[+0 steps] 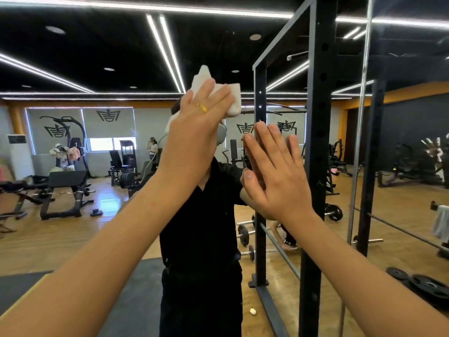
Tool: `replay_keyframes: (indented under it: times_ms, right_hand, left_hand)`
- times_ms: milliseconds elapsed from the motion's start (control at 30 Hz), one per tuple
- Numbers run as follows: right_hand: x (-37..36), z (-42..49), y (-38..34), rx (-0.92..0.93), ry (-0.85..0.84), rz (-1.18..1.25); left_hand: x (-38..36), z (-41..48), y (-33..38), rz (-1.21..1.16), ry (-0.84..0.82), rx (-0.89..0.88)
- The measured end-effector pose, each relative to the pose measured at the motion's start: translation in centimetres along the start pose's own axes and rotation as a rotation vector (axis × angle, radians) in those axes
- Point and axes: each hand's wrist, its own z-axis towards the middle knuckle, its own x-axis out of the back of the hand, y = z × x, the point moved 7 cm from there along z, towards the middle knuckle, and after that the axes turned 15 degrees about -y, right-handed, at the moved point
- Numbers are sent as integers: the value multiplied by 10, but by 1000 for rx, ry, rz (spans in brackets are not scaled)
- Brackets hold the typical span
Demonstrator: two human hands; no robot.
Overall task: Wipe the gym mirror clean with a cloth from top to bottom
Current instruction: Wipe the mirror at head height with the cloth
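Black rack upright (318,142), weight plates (427,287) low at right (lying flat), small white lump (253,311) on floor

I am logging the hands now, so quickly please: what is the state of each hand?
Left hand: open, straight fingers press the white cloth on the mirror.
Right hand: open, flat against the mirror, holding nothing.

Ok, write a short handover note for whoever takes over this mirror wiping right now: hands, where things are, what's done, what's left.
Left hand: fingers straight, pressing the white cloth flat against the mirror, high up.
Right hand: empty, palm flat on the mirror, lower and to the right, beside the black rack post.
Done: the picture does not show how much is already wiped.
Left: wipe from here down to the bottom.
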Motion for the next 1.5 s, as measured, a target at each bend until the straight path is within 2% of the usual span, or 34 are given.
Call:
replay_keyframes:
  times_ms: [300,467,700,867,1033,1167,1333,1500]
  right_hand:
    - [-1,0,1,-3,-9,-28]
    - [-1,1,1,-3,-5,-28]
    - [0,0,1,-3,11,-5]
    - [1,0,1,3,10,-11]
    - [0,0,1,4,28,-7]
    - [0,1,1,5,12,5]
    - [15,-7,12,36,-73,38]
    - [35,-41,71,-137,-130,37]
  left_hand:
    - [-26,-133,-12,-47,-187,-42]
    - [-19,-95,-11,-17,-165,-54]
    - [-2,6,-7,-106,-29,75]
    - [-24,-56,-5,-104,-162,8]
    - [-32,-147,-12,-90,-117,-27]
    - [-36,-148,-9,-81,-58,21]
    - [-37,-150,-11,-80,-62,30]
    - [-37,-148,-8,-79,-20,63]
